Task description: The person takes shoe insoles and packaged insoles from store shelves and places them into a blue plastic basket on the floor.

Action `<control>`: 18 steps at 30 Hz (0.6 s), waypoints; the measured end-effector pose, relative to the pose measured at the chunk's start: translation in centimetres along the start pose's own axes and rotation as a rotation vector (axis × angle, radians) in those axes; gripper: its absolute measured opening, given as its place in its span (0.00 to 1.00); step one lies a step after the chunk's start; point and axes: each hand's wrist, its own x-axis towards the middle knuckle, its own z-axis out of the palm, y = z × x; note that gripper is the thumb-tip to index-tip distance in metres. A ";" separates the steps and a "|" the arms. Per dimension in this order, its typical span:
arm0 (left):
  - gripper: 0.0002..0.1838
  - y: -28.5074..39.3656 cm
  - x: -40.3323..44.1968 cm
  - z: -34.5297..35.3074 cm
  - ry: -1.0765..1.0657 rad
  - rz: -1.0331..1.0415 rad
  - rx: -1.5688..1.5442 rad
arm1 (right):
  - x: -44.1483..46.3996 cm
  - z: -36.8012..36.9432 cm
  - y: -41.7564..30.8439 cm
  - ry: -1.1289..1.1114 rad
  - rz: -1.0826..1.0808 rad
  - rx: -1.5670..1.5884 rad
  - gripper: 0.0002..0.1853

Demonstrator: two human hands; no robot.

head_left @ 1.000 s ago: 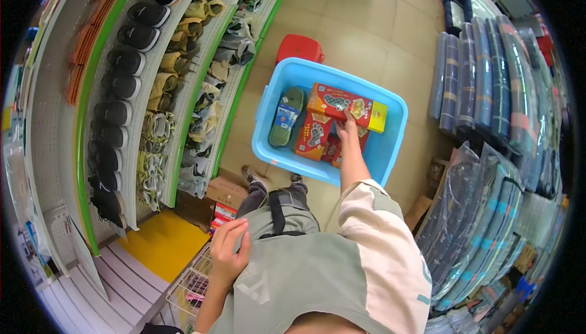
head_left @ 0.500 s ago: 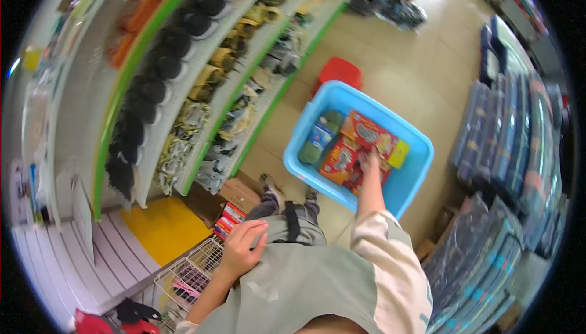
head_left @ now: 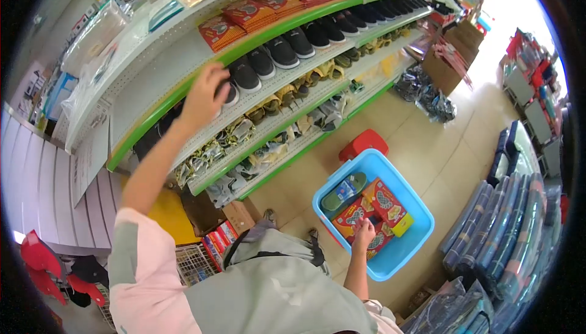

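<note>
Up at the green-edged shelf [head_left: 268, 33], the left hand [head_left: 203, 99] reaches beside the white-soled black shoes [head_left: 281, 51], fingers half open, gripping nothing visible; a light touch suits that tidy row. Over in the blue plastic tub [head_left: 417, 236], the right hand [head_left: 364, 233] bends its fingers by the red printed boxes [head_left: 387, 203], any hold impossible to tell.

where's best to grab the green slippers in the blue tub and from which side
Judging by the view, take the green slippers across the middle, at the blue label, with the hand coming straight down from above. They lie flat and lengthwise, with the blue tub wall along one side and red boxes on the other, so a side approach looks cramped.
</note>
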 end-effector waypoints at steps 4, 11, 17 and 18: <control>0.22 -10.8 6.3 1.1 0.089 -0.053 0.159 | -3.0 2.5 -3.2 -0.029 -0.116 -0.034 0.15; 0.44 -19.6 10.1 5.3 -0.125 -0.261 0.148 | -8.0 4.7 -5.0 0.108 -0.195 0.079 0.11; 0.49 -21.8 10.9 8.3 -0.231 -0.270 0.127 | -11.1 5.4 -0.8 0.177 -0.212 0.053 0.10; 0.47 -22.4 11.0 8.5 -0.198 -0.213 0.164 | -11.4 5.9 -0.4 0.185 -0.224 0.041 0.10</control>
